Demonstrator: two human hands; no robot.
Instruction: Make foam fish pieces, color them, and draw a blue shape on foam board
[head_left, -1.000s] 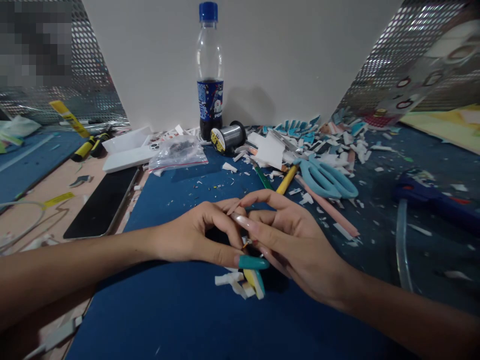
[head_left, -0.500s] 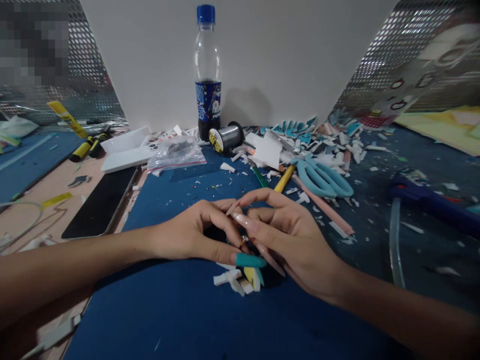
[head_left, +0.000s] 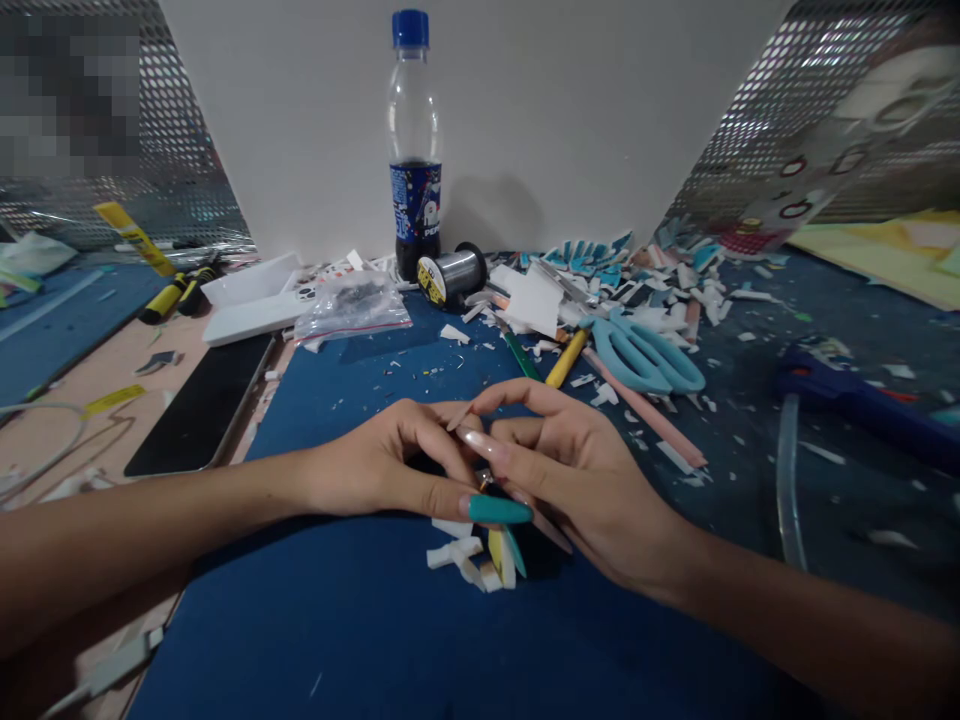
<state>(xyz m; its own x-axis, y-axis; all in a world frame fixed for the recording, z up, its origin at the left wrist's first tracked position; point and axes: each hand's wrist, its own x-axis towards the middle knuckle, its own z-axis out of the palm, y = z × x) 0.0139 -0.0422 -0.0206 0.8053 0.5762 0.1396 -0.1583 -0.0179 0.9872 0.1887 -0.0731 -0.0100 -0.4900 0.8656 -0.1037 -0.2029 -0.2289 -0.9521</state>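
Note:
My left hand (head_left: 412, 460) and my right hand (head_left: 570, 460) meet over the blue mat (head_left: 360, 620), fingers curled and closed. The left thumb, with its long teal nail, lies across in front of the right fingers. My right thumb and index finger press together at the left fingertips; whatever they grip is hidden. A small shiny ring-like piece (head_left: 486, 482) shows between the hands, and I cannot tell if it is worn. Just below the left thumb are white foam scraps (head_left: 456, 552) and a yellow piece (head_left: 496, 552) beside a teal tip.
Scissors (head_left: 645, 355), a pink stick (head_left: 649, 410) and a yellow-handled tool (head_left: 568, 358) lie beyond my right hand, near heaped scraps (head_left: 667, 285). A cola bottle (head_left: 416, 180) stands behind a wire spool (head_left: 452, 275). To the left is a phone (head_left: 199, 410); rightward, a glue gun (head_left: 862, 395).
Both hands stay together in nearly the same place. The left thumb has risen slightly, showing a bit more of the white scraps beneath it.

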